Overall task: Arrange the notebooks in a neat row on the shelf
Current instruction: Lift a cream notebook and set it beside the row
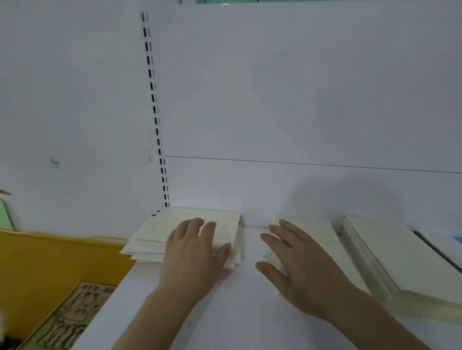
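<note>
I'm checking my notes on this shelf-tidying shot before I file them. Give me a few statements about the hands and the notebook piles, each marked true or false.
1. The left hand rests flat on the left stack of notebooks. True.
2. The right hand lifts a notebook clear off the shelf. False: it lies with straight fingers on the middle stack, which stays on the shelf.
3. A bare strip of shelf separates the left and middle stacks. True.
4. The left stack is squared up. False: its lower notebooks fan out toward the left.
5. Another cream stack lies to the right of the right hand. True.
</note>
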`<state>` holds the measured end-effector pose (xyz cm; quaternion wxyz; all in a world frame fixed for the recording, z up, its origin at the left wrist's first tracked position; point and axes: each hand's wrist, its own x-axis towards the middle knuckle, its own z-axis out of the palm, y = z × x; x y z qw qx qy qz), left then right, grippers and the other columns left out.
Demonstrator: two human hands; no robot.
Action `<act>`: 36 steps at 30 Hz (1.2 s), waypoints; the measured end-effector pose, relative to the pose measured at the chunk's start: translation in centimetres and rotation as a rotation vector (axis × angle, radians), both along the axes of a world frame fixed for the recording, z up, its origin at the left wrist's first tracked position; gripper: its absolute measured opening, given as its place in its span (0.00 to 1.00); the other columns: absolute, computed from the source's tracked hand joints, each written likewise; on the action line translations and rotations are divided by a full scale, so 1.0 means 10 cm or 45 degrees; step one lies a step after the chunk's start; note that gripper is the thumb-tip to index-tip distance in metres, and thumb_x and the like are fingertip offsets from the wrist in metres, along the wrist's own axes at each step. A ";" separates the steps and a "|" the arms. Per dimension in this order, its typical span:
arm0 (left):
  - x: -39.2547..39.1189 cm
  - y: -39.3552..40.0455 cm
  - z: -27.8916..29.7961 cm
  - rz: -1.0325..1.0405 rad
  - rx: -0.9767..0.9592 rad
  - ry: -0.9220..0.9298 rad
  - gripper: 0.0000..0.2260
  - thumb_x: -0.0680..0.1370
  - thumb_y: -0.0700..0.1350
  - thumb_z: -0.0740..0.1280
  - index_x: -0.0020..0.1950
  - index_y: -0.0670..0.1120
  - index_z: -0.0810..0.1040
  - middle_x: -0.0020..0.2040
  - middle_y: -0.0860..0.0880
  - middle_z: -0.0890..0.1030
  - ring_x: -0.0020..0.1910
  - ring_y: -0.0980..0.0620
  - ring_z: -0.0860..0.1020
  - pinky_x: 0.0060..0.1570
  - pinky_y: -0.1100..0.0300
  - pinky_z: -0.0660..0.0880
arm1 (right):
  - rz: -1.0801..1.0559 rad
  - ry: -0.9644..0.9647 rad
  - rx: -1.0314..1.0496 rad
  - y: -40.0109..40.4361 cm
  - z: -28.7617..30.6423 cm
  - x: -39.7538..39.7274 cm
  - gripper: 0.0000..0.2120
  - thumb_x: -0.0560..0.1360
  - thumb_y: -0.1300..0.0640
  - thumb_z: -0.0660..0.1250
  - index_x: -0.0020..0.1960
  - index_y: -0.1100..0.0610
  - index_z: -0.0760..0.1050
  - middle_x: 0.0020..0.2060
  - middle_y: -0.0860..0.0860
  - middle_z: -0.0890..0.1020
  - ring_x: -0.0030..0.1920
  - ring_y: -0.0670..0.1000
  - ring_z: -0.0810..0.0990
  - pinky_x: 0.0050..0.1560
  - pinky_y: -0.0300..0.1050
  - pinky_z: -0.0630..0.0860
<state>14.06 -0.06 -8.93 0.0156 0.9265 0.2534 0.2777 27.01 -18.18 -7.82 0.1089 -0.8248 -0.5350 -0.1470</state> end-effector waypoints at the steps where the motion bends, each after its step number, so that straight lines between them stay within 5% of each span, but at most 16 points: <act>1: -0.05 0.11 -0.03 0.059 -0.028 0.079 0.29 0.76 0.64 0.53 0.65 0.47 0.77 0.63 0.44 0.78 0.65 0.40 0.74 0.63 0.43 0.72 | 0.013 0.005 -0.003 0.11 0.00 -0.04 0.34 0.76 0.34 0.42 0.76 0.50 0.60 0.75 0.48 0.61 0.77 0.49 0.51 0.76 0.47 0.52; 5: -0.21 0.43 -0.14 0.070 -0.071 0.382 0.28 0.80 0.65 0.47 0.76 0.53 0.62 0.76 0.48 0.64 0.77 0.42 0.57 0.75 0.42 0.53 | 0.011 0.048 -0.023 0.57 -0.05 -0.21 0.37 0.73 0.37 0.38 0.77 0.53 0.57 0.76 0.52 0.58 0.77 0.51 0.51 0.76 0.46 0.51; 9: -0.33 0.60 -0.17 -0.059 -0.007 0.312 0.29 0.76 0.62 0.44 0.66 0.54 0.74 0.64 0.52 0.78 0.66 0.44 0.73 0.65 0.45 0.69 | -0.028 0.024 -0.042 0.87 -0.16 -0.30 0.32 0.75 0.42 0.44 0.71 0.56 0.67 0.70 0.54 0.70 0.72 0.56 0.66 0.72 0.50 0.63; 11: -0.37 0.66 -0.17 -0.106 0.018 0.239 0.23 0.76 0.59 0.48 0.58 0.55 0.78 0.56 0.55 0.81 0.59 0.46 0.77 0.58 0.48 0.74 | 0.007 -0.077 0.052 0.92 -0.17 -0.34 0.20 0.77 0.47 0.54 0.59 0.54 0.78 0.56 0.53 0.81 0.57 0.56 0.79 0.59 0.51 0.76; 13: -0.40 0.71 -0.17 -0.139 0.027 0.146 0.19 0.76 0.57 0.52 0.54 0.55 0.79 0.52 0.56 0.82 0.54 0.47 0.78 0.54 0.49 0.76 | 0.016 -0.159 0.133 0.92 -0.16 -0.37 0.09 0.74 0.52 0.62 0.49 0.52 0.80 0.45 0.50 0.83 0.45 0.53 0.82 0.48 0.49 0.80; 18: -0.44 0.79 -0.19 -0.252 -0.037 -0.111 0.15 0.77 0.52 0.61 0.59 0.50 0.81 0.58 0.49 0.81 0.61 0.44 0.77 0.61 0.45 0.74 | -0.097 -0.355 0.189 0.90 -0.15 -0.51 0.15 0.63 0.60 0.69 0.50 0.53 0.81 0.38 0.50 0.84 0.37 0.53 0.82 0.38 0.45 0.79; 22: -0.51 0.73 -0.09 -0.194 -0.079 -0.397 0.17 0.77 0.47 0.68 0.65 0.46 0.76 0.64 0.46 0.76 0.66 0.44 0.72 0.65 0.48 0.73 | -0.187 -0.455 0.432 0.91 -0.16 -0.71 0.11 0.66 0.62 0.74 0.47 0.56 0.81 0.33 0.51 0.82 0.32 0.55 0.80 0.33 0.46 0.75; 26: -0.63 0.55 0.14 -0.266 -0.745 -0.445 0.21 0.80 0.60 0.60 0.71 0.54 0.68 0.58 0.60 0.76 0.55 0.61 0.76 0.53 0.65 0.73 | -0.241 -0.543 0.675 0.90 -0.16 -0.89 0.06 0.75 0.59 0.66 0.48 0.60 0.81 0.33 0.53 0.81 0.32 0.56 0.79 0.34 0.48 0.75; 28: -0.62 0.44 0.22 -0.434 -1.244 -0.468 0.27 0.75 0.67 0.60 0.72 0.56 0.67 0.54 0.62 0.79 0.50 0.62 0.80 0.53 0.62 0.77 | -0.204 -0.569 0.740 0.89 -0.15 -1.02 0.08 0.75 0.59 0.66 0.49 0.61 0.81 0.36 0.53 0.83 0.34 0.55 0.80 0.36 0.48 0.76; 30: -0.58 0.35 0.24 -0.532 -1.500 -0.561 0.23 0.77 0.63 0.62 0.69 0.56 0.68 0.55 0.59 0.80 0.49 0.60 0.82 0.52 0.57 0.80 | -0.096 -0.583 0.760 0.91 -0.17 -1.14 0.09 0.76 0.59 0.65 0.50 0.62 0.82 0.39 0.54 0.84 0.37 0.54 0.81 0.40 0.48 0.77; 33: -0.55 0.26 0.27 -0.450 -1.554 -0.740 0.12 0.82 0.47 0.62 0.64 0.56 0.69 0.56 0.55 0.80 0.53 0.55 0.80 0.49 0.57 0.80 | 0.060 -0.516 0.720 0.93 -0.23 -1.21 0.13 0.80 0.55 0.63 0.55 0.62 0.82 0.50 0.54 0.85 0.48 0.52 0.83 0.49 0.49 0.79; 36: -0.56 0.29 0.28 -0.314 -1.428 -0.859 0.08 0.83 0.43 0.59 0.60 0.53 0.69 0.50 0.53 0.80 0.49 0.54 0.78 0.41 0.59 0.76 | 0.114 -0.373 0.738 0.88 -0.21 -1.16 0.14 0.80 0.54 0.61 0.58 0.60 0.81 0.55 0.52 0.83 0.55 0.50 0.81 0.56 0.48 0.77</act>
